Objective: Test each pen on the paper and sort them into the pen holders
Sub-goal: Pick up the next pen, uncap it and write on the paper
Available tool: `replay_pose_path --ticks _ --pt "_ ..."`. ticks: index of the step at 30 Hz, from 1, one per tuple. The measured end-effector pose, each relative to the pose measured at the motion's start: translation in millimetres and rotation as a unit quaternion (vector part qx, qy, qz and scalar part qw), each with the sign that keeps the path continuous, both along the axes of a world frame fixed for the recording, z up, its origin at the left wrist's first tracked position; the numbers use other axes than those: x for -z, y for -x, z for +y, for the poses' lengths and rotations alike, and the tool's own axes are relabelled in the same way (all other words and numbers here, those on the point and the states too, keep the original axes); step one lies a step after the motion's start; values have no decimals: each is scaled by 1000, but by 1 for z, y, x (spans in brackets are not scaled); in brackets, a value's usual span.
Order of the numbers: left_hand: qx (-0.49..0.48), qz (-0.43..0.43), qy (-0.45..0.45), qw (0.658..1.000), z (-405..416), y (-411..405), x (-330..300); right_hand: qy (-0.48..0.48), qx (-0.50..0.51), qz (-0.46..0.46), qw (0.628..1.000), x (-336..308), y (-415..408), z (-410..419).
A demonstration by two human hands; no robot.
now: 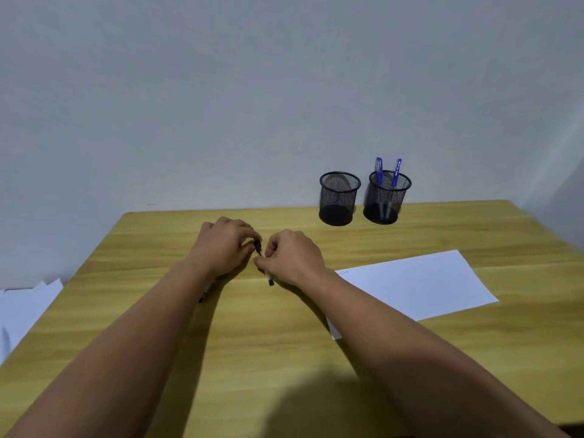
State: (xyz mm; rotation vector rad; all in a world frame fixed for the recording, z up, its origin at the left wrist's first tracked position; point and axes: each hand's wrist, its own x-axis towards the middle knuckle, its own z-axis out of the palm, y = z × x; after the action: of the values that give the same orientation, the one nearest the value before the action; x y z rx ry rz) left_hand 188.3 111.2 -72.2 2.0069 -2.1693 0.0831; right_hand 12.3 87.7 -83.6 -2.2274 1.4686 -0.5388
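Two black mesh pen holders (339, 199) stand on one wooden worktop (252, 327); the right one (386, 199) holds two blue pens (379, 172). One white sheet of paper (420, 286) lies on the worktop. Two hands, the left hand (222, 245) and the right hand (292, 257), meet at one dark pen (258, 247). More white paper (25, 305) lies off the left edge; its count cannot be told.

Dim, soft light; slight blur, wide-angle bending, forearm shadows fall left.

2 blue pens (387, 173) stand in right holder (386, 200).
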Motion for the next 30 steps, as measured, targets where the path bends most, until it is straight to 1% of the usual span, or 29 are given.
replay_pose_path --ticks 2,4,6,8,10,12,13,14,17,19,21,24,27,30 --pt "-6 -4 11 1000 -2 3 3 11 -3 12 1000 -3 2 -1" --pt "-10 -2 30 1000 -2 6 4 10 6 -11 1000 -9 8 -4" --pt "-16 32 62 997 1 11 1 -10 26 -68 997 -19 20 -8" --pt "-14 76 93 993 5 19 -7 -48 33 -166 984 -34 37 -10" --pt "1 120 112 986 9 34 -20 -103 46 -302 947 -55 59 -6" --pt "28 166 134 977 14 56 -37 -156 72 -416 893 -73 81 2" --pt "42 185 144 971 18 69 -45 -168 81 -452 872 -80 90 7" --pt "55 204 150 966 21 83 -53 -170 83 -469 863 -84 98 11" --pt "84 239 153 955 32 120 -70 -155 84 -468 866 -91 115 25" --pt "80 237 145 957 38 136 -76 -145 95 -491 853 -95 125 33" --pt "69 222 114 966 44 150 -79 -133 108 -504 846 -98 133 37" --pt "64 215 82 971 51 169 -77 -128 143 -503 843 -97 136 39" --pt "62 255 75 962 56 180 -75 -122 190 -488 843 -99 135 37" --pt "68 262 65 961 56 183 -76 -125 209 -497 833 -99 134 32"
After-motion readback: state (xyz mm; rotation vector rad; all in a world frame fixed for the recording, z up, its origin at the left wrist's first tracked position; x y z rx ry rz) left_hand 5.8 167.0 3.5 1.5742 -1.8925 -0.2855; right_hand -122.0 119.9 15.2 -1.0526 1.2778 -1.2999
